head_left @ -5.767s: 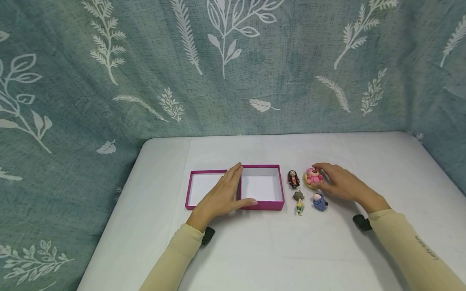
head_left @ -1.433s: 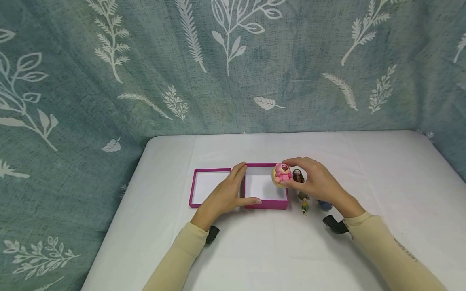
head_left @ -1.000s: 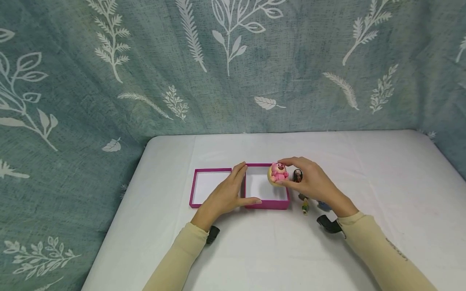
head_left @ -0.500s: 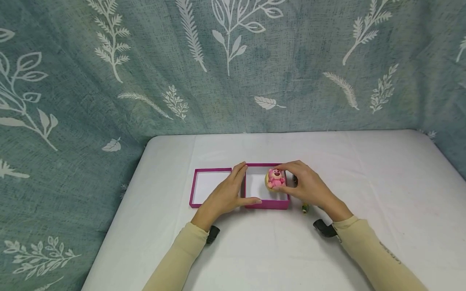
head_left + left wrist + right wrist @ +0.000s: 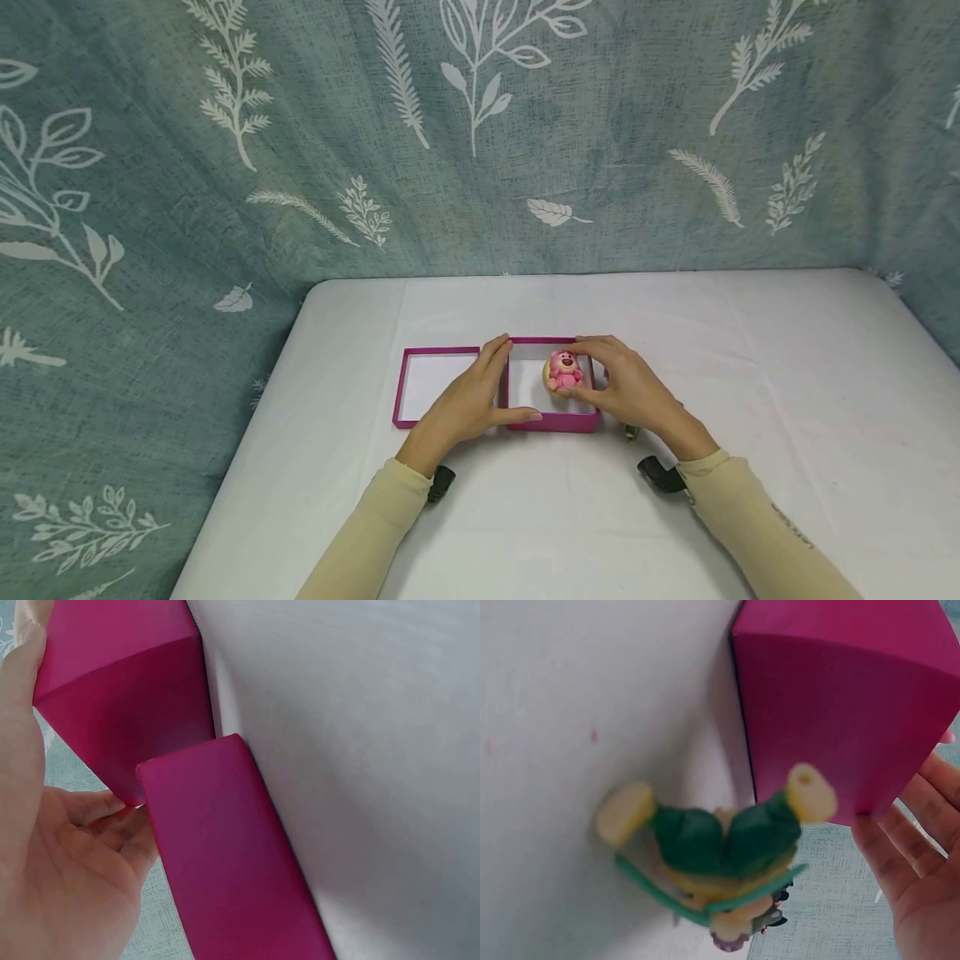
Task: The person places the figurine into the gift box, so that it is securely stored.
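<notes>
Leaf-printed teal cloth (image 5: 337, 125) hangs behind the white bench (image 5: 750, 350). From here I see the right hand (image 5: 633, 390) pinching the pink bear (image 5: 565, 372) within the rim of the magenta box (image 5: 558, 423), right of its middle; the left hand (image 5: 465, 400) grips the magenta box's left side, across from the bear.

Head view: bright, diffuse light over the white cloth-covered tabletop (image 5: 787, 358); soft shadows along both beige fabric sleeves (image 5: 757, 525), towards its near edge. Left wrist view: deep magenta rectangular box (image 5: 142, 712), shaded on one wall. Right wrist view: green-and-yellow plastic figurine (image 5: 705, 851), out of focus.
</notes>
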A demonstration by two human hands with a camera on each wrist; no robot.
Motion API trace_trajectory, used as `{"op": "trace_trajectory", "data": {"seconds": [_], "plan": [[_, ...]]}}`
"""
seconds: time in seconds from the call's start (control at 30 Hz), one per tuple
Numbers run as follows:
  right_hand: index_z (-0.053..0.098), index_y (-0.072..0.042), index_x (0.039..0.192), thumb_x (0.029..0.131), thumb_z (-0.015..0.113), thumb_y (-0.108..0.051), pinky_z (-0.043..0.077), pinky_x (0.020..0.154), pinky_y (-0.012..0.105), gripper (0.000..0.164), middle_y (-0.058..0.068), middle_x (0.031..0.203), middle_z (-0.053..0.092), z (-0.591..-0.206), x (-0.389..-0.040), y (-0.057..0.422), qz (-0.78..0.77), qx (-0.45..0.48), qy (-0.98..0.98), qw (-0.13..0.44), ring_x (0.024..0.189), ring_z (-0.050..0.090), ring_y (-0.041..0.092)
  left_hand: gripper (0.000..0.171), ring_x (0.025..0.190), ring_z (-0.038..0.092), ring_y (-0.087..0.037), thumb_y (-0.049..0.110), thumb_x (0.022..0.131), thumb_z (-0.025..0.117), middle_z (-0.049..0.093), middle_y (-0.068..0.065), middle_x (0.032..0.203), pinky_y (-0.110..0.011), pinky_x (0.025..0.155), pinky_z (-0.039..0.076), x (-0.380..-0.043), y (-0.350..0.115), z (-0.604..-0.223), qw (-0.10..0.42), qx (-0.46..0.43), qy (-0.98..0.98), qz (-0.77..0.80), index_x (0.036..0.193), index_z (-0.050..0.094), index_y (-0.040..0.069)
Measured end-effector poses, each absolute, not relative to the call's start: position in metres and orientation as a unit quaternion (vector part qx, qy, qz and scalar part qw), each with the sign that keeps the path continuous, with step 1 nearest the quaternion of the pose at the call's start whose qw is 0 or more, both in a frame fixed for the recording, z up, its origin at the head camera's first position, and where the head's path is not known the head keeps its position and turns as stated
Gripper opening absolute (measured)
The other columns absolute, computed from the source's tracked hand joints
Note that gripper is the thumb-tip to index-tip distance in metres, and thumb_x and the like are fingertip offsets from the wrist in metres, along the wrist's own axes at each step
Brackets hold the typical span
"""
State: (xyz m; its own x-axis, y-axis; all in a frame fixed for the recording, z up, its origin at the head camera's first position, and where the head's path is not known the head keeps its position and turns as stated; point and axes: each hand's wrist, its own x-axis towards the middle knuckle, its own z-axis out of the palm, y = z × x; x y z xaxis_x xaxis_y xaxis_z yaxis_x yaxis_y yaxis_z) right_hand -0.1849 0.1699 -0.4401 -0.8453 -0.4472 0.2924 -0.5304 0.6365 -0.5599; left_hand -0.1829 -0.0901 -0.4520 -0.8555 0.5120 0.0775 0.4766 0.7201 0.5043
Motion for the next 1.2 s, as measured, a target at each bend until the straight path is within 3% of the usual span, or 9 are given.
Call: {"op": "trace_trajectory", "data": {"seconds": [0.57, 1.2], "plan": [[0.062, -0.006, 0.129, 0.074, 0.087, -0.022, 0.042, 0.105, 0.057, 0.063, 0.019, 0.138, 0.056, -0.441, -0.183, 0.172, 0.348, 0.268, -0.897, 0.056, 0.13, 0.049, 0.037, 0.112, 0.139, 0.042, -0.023, 0.067, 0.078, 0.069, 0.017, -0.006, 0.162, -0.038, 0.11, 0.042, -0.184, -0.089, -0.449, 0.036, 0.266, 0.927, 0.262, 0.157, 0.017, 0.006], [0.063, -0.005, 0.127, 0.069, 0.09, -0.026, 0.041, 0.107, 0.054, 0.067, 0.011, 0.137, 0.057, -0.452, -0.183, 0.169, 0.35, 0.286, -0.886, 0.106, 0.135, 0.045, 0.031, 0.112, 0.14, 0.042, -0.024, 0.068, 0.078, 0.067, 0.017, -0.006, 0.162, -0.039, 0.111, 0.041, -0.183, -0.088, -0.451, 0.04, 0.264, 0.928, 0.258, 0.157, 0.016, 0.007]]}}
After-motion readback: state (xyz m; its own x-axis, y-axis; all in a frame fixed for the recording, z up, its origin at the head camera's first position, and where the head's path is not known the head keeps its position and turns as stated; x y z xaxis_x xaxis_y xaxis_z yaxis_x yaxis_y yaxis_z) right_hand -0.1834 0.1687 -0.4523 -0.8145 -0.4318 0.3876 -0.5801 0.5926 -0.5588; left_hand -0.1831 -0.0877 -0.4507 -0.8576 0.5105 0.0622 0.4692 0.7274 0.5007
